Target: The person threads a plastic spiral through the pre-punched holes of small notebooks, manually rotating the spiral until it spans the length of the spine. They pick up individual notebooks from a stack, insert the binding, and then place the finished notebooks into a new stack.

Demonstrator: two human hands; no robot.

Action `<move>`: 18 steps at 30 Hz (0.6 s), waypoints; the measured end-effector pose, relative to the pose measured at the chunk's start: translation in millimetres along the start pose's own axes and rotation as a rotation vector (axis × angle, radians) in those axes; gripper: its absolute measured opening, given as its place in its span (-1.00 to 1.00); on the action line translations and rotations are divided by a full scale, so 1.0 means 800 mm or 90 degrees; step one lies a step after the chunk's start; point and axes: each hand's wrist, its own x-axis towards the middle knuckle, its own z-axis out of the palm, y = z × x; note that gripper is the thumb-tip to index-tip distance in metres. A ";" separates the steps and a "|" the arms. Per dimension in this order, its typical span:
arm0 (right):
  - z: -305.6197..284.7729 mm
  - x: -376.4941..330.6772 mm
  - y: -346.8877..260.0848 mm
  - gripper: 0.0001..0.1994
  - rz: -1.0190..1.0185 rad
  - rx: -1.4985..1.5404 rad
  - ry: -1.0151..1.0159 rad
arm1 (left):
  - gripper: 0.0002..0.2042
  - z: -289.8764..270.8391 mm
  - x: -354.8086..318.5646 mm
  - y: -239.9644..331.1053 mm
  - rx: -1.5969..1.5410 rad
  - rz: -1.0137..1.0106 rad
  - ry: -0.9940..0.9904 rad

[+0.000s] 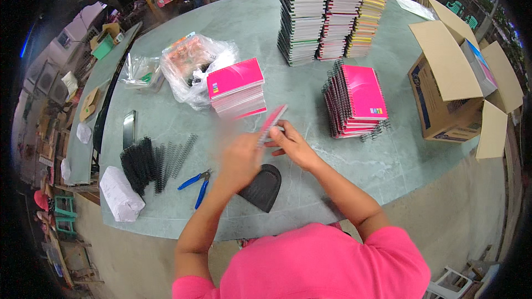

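Observation:
A pink-covered notebook [272, 124] stands tilted on edge between my hands, above the middle of the table. My right hand [292, 147] grips its right side, thumb and fingers bent around it. My left hand [242, 155] is at its lower left side; its fingers are smeared by motion, so their hold is unclear. Beyond them rests a stack of pink notebooks [237, 81] with no coils visible. To the right is a pile of pink spiral-bound notebooks [363, 93]. A flat black pad [264, 188] lies below my hands, and blue-handled cutting pliers [198, 184] lie left of it.
Black spiral coils [158, 161] and a white paper-wrapped bundle [121, 195] occupy the table's left. Clear plastic bags [194, 69] are behind them. Tall stacks of green, yellow and orange-covered notebooks [327, 16] stand at the back. An open cardboard box [451, 83] is far right.

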 end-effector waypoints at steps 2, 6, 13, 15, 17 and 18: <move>-0.001 -0.011 -0.044 -0.51 0.021 0.071 0.000 | -0.62 -0.006 0.011 0.052 -0.094 0.112 0.053; -0.090 0.000 -0.097 -0.51 -0.323 -0.234 0.338 | -0.62 -0.030 0.022 0.068 -0.156 0.157 0.052; -0.235 -0.014 -0.108 -0.53 -0.196 -0.639 0.358 | -0.70 -0.018 0.008 0.031 -0.190 0.050 0.061; -0.247 -0.010 -0.095 -0.55 -0.125 -0.517 0.336 | -0.71 -0.012 0.006 0.028 -0.200 0.051 0.048; -0.253 -0.009 -0.097 -0.60 -0.101 -0.540 0.351 | -0.72 -0.009 0.006 0.026 -0.212 0.062 0.034; -0.250 -0.004 -0.100 -0.60 -0.082 -0.569 0.365 | -0.72 -0.009 0.006 0.025 -0.215 0.055 0.034</move>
